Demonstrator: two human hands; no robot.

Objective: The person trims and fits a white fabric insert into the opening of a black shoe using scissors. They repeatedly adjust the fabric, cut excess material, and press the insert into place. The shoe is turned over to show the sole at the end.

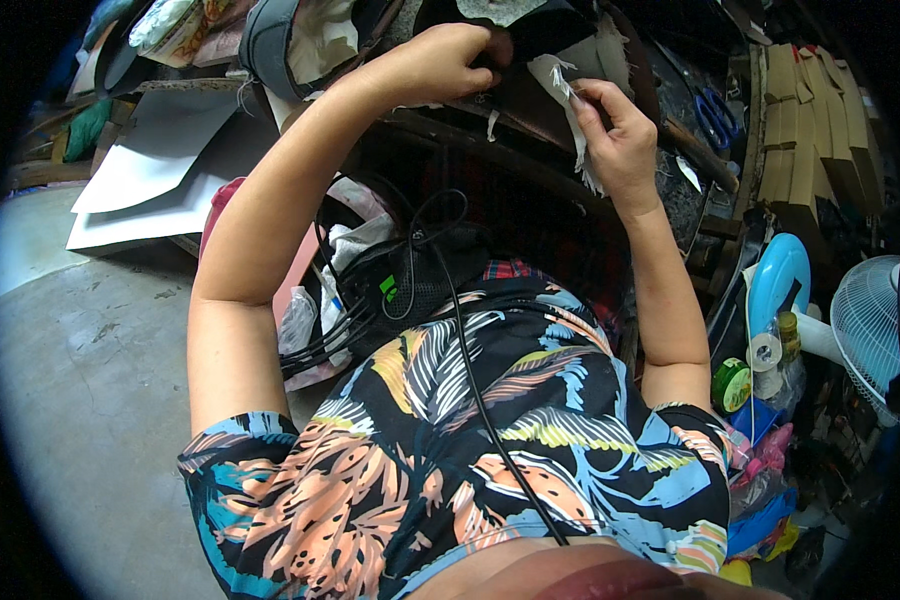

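Frayed pale fabric strip point(570, 110) pinched in right hand point(620, 140), just right of dark leather piece point(530, 95) clenched by left hand point(440, 60); strip judged light, limp, best gripped near its top edge

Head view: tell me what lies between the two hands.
In the head view, only a short stretch of dark material separates the left hand from the right hand, which holds a frayed whitish fabric strip.

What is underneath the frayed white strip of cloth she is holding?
The right hand pinches the white cloth strip over a dark workbench. The left hand grips dark material beside it. Anything beneath is hidden.
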